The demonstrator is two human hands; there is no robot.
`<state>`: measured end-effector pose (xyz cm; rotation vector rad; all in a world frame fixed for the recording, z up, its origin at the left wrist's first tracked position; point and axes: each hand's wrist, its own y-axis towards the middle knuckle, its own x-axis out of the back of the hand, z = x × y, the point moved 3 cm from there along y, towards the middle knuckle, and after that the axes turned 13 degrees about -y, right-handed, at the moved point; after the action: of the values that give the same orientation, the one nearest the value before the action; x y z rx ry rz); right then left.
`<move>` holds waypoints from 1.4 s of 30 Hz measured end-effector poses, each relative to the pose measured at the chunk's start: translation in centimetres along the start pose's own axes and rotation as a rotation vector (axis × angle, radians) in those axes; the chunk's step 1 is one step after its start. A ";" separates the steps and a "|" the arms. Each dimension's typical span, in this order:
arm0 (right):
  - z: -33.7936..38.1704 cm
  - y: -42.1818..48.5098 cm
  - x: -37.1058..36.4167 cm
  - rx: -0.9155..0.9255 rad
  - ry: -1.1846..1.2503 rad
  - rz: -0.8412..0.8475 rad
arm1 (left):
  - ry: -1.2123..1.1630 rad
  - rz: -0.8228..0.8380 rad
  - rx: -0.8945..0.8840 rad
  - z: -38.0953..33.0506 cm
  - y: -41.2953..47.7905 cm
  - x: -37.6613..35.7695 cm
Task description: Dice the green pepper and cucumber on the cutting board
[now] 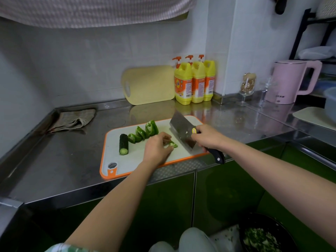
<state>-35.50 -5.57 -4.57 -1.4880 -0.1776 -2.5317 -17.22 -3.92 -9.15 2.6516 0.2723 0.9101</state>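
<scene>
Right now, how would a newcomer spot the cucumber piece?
On the steel counter lies a white, orange-rimmed cutting board. The cucumber piece sits toward its left end, beside the pepper slices. It alone is a dark, bumpy cylinder.

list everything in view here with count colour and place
cutting board: 1, white with orange rim, counter front
cucumber: 1 piece, dark green, board's left
pepper pieces: several, green, on board
cleaver: 1, steel blade, black handle, over board's right
spare board: 1, pale yellow, leaning on wall
detergent bottles: 3, yellow, beside spare board
cloth: 1, beige, counter left
stemmed glasses: 2, clear, counter right
kettle: 1, pink, counter right
bowl: 1, dark, bottom right
left hand: 1, holds a pepper piece
right hand: 1, grips cleaver handle
</scene>
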 end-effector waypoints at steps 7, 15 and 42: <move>1.3 -0.7 -0.7 0.030 -0.194 0.073 | 0.062 -0.099 -0.048 -0.2 -0.6 0.2; 3.0 -1.5 -0.1 0.071 -0.244 0.028 | 0.080 -0.122 -0.034 -0.3 -0.3 0.0; 3.7 -0.2 -1.1 -0.007 -0.249 -0.004 | 0.060 -0.094 -0.055 -0.2 -0.4 0.4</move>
<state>-31.85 -4.50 -3.76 -1.8042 -0.2084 -2.3441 -17.07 -3.42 -8.98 2.5411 0.3770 0.9535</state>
